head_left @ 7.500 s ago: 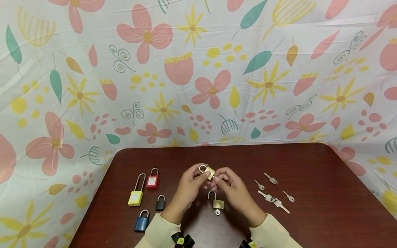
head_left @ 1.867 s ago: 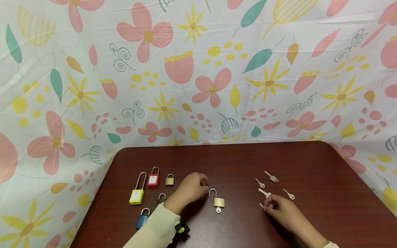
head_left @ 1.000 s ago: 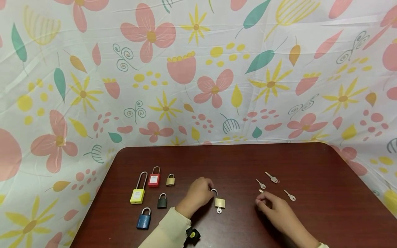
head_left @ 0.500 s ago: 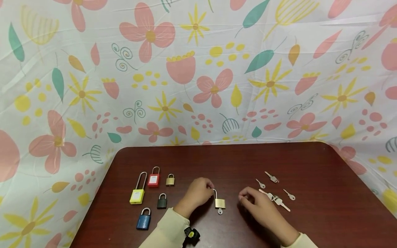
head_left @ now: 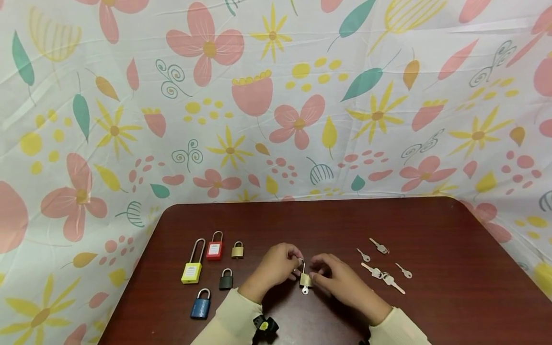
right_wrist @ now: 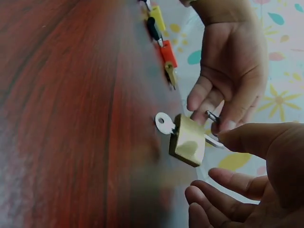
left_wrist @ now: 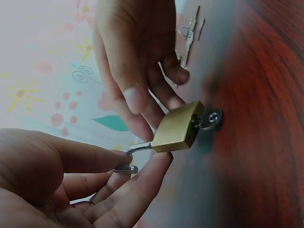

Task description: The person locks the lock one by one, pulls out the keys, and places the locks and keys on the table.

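Observation:
Between the hands is a brass padlock (head_left: 305,281) with its shackle swung open and a silver key (head_left: 305,290) in its keyhole. My left hand (head_left: 275,267) pinches the curved shackle (left_wrist: 138,147) between thumb and fingers. In the left wrist view the padlock's body (left_wrist: 176,127) is tilted, its keyed end towards the tabletop. My right hand (head_left: 345,281) is close to the other side of the body, fingers loosely bent and spread. In the right wrist view its thumb (right_wrist: 251,138) overlaps the shackle, while its other fingers are apart from the body (right_wrist: 189,142).
On the left of the table (head_left: 431,316) lie a yellow padlock (head_left: 191,272), a red one (head_left: 214,250), a small brass one (head_left: 237,251), a black one (head_left: 225,281) and a blue one (head_left: 200,306). Several loose keys (head_left: 390,281) lie at the right.
My right hand has left the keys, which lie spread again, and moved left to the padlock. My left hand has taken the shackle. Earlier, a small brass padlock went from my hands to the left group.

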Available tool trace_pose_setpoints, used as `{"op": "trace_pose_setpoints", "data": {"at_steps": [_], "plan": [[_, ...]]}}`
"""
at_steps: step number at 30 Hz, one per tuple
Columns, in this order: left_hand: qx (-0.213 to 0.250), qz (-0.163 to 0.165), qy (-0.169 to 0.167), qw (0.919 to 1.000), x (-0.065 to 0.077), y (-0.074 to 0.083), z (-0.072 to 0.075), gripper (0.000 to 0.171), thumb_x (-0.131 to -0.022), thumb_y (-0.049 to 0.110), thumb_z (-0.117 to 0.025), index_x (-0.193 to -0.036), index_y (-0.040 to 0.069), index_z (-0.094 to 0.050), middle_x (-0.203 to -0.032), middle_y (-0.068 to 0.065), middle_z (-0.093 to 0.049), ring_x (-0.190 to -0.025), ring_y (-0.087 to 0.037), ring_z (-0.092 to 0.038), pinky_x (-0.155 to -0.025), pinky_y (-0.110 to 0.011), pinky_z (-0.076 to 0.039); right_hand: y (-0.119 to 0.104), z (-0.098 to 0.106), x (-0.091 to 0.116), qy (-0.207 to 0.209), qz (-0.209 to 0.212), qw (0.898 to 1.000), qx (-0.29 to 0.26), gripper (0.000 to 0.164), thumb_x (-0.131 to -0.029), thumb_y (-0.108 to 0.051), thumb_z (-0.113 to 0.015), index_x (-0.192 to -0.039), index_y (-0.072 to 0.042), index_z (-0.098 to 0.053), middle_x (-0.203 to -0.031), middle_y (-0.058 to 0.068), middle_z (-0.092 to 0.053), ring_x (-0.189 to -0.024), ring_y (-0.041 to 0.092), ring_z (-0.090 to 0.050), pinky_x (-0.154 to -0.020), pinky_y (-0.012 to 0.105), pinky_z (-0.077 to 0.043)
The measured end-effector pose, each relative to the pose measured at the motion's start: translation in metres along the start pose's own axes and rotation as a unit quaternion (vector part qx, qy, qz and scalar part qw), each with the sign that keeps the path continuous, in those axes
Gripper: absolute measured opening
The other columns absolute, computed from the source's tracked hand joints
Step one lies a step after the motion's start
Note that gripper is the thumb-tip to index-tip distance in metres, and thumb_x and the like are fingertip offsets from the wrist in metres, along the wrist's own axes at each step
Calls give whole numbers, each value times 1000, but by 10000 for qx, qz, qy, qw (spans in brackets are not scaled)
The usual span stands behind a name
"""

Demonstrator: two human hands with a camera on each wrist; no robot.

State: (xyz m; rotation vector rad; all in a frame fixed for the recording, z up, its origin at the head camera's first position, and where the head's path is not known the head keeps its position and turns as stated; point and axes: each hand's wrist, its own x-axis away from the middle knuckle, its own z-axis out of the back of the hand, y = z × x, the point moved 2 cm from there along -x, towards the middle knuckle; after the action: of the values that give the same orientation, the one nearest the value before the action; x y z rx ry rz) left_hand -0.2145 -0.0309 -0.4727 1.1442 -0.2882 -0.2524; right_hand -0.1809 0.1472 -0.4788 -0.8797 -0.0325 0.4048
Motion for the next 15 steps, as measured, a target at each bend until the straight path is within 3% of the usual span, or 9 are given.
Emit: {"op": "trace_pose_setpoints", "data": {"at_steps": [4, 8, 15], "plan": [[92, -198, 64, 9997, 2, 5, 8, 9, -91, 0, -58, -86, 6, -61, -86, -7, -52, -63, -16, -62, -53, -29, -54, -3, -2, -4, -190, 87, 9995, -244, 29, -90, -20, -66, -115, -7, -58, -106, 6, -59, -85, 16, -58, -69, 31, -50], [615, -452, 217, 9968, 4, 12, 18, 7, -92, -2, -56, -90, 3, -61, -93, -10, -50, -67, -18, -64, -56, -29, -55, -7, -4, -9, -221, 24, 9991, -350, 33, -91, -23, -66, -118, -7, -55, -105, 4, -60, -85, 16, -58, -68, 29, -50], [1711, -759, 506, 9810, 6, 25, 32, 6, -92, -1, -58, -97, -3, -59, -95, -17, -52, -74, -30, -65, -64, -41, -56, -21, 0, -17, 349, -116, 9981, -494, 39, -89, -23, -69, -122, -12, -52, -97, 0, -61, -81, 15, -59, -67, 30, -51]]}}
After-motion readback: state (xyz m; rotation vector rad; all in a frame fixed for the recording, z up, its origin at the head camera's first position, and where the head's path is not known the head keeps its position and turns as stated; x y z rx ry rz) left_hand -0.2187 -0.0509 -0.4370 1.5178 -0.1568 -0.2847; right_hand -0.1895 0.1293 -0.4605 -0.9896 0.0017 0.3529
